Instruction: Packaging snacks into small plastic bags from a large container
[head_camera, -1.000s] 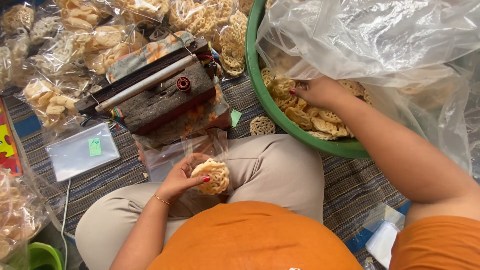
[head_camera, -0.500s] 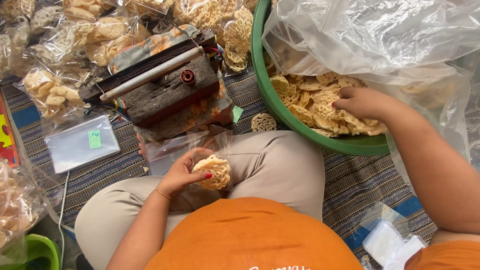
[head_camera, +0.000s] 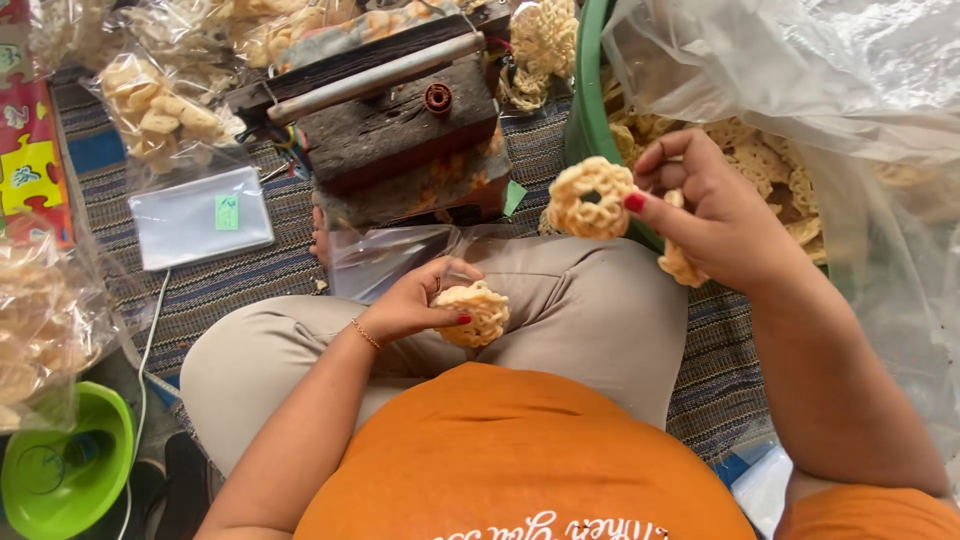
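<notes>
Head view showed a striped woven mat (head_camera: 230, 285) underfoot, strewn with bagged crackers (head_camera: 160, 115). Left hand (head_camera: 410, 305) pinched a cracker stack (head_camera: 478, 312) over the lap; right hand (head_camera: 715, 215) gripped a lattice cracker (head_camera: 590, 198) beside the green basin (head_camera: 583, 120).

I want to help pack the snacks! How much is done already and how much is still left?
Done: several filled clear bags lie on the mat. In hand: the left hand holds a small stack of lattice crackers at an open clear bag, and the right hand brings more crackers from the green basin. Left: the basin holds many loose crackers, and flat unused bags wait.
</notes>
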